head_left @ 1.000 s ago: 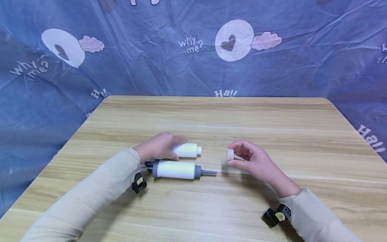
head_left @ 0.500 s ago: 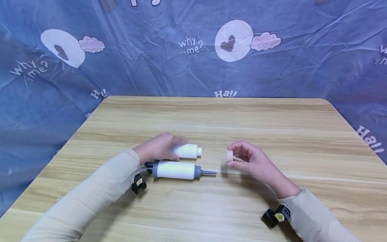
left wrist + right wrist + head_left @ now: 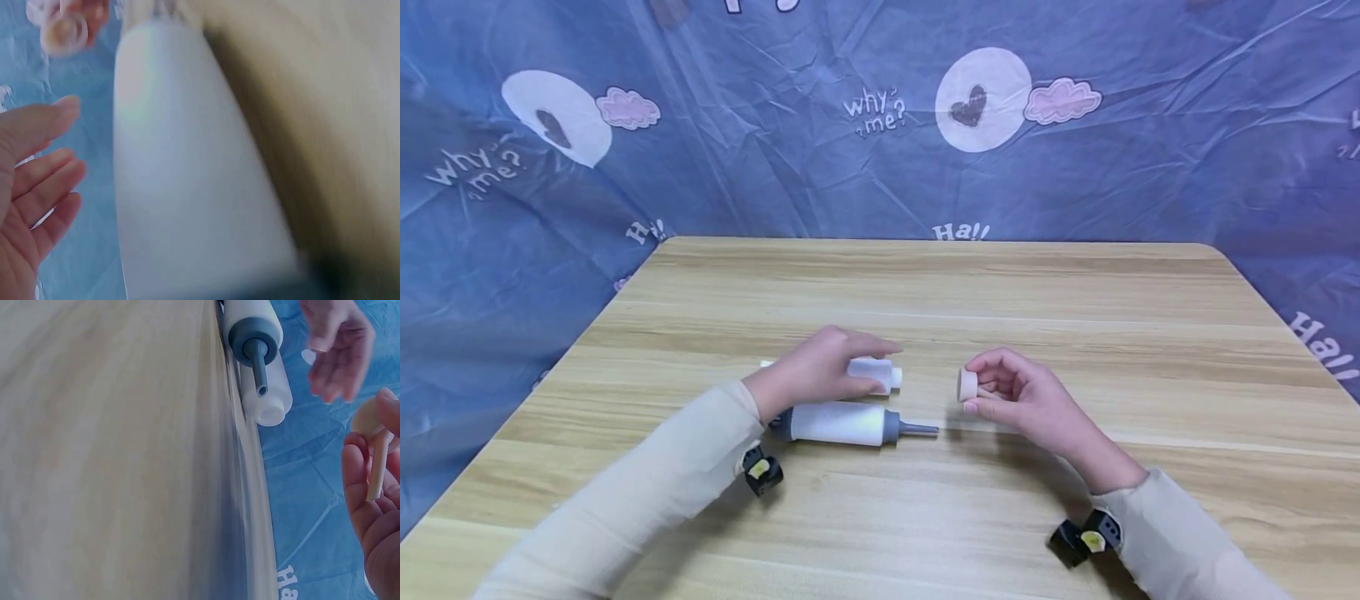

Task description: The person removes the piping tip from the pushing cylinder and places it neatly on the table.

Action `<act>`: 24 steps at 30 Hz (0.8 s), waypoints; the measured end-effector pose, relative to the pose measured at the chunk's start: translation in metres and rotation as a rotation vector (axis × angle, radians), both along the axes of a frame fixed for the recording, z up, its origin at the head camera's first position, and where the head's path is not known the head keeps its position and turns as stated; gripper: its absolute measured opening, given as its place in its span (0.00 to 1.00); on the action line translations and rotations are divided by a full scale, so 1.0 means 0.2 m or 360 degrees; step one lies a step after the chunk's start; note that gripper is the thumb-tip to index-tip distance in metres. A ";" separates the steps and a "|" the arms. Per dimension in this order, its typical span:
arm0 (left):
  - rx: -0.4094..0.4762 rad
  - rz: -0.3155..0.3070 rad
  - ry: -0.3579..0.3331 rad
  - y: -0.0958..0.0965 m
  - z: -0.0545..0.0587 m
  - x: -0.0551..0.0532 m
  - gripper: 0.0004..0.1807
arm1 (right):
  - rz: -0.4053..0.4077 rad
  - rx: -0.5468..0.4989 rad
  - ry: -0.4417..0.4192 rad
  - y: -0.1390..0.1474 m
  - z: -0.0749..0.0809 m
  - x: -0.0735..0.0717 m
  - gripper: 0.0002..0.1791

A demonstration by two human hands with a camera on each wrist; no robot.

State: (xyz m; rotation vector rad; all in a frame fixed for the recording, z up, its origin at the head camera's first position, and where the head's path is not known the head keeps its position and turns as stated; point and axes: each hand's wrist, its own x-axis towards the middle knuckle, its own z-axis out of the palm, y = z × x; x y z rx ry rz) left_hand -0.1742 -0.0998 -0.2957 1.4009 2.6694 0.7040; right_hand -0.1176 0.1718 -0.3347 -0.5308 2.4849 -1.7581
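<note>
In the head view my left hand (image 3: 820,367) is spread over a white bottle (image 3: 874,372) lying on its side, its fingers reaching right and covering much of it. The left wrist view shows those fingers (image 3: 50,181) loosely bent around nothing. Nearer to me lies a white hand pump (image 3: 842,423) with grey ends and a thin grey nozzle (image 3: 917,429) pointing right. My right hand (image 3: 1030,396), raised right of the bottle, pinches a small cream round-headed piece (image 3: 967,385). Its thin stem (image 3: 379,465) points back toward the palm in the right wrist view.
A pale wooden table (image 3: 850,517) carries everything. Behind it hangs a blue printed cloth (image 3: 760,150). Small black cameras (image 3: 762,471) sit at both wrists, the left one close to the pump's rear end.
My left hand has loosened from the bottle and shifted right over it, so the bottle's rear end now shows behind the wrist. The cream piece has tilted slightly in my right hand.
</note>
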 end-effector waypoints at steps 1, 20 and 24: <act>0.0083 -0.0014 0.0014 0.02 0.00 0.02 0.25 | -0.0011 -0.0009 -0.0013 0.00 0.00 0.00 0.20; 0.0940 0.0031 -0.0189 0.27 -0.14 0.19 0.26 | 0.0140 -0.0162 0.0042 -0.03 0.05 0.04 0.14; 0.1020 -0.0015 -0.0230 0.28 -0.15 0.20 0.25 | 0.0164 -0.0170 0.0034 -0.03 0.05 0.05 0.14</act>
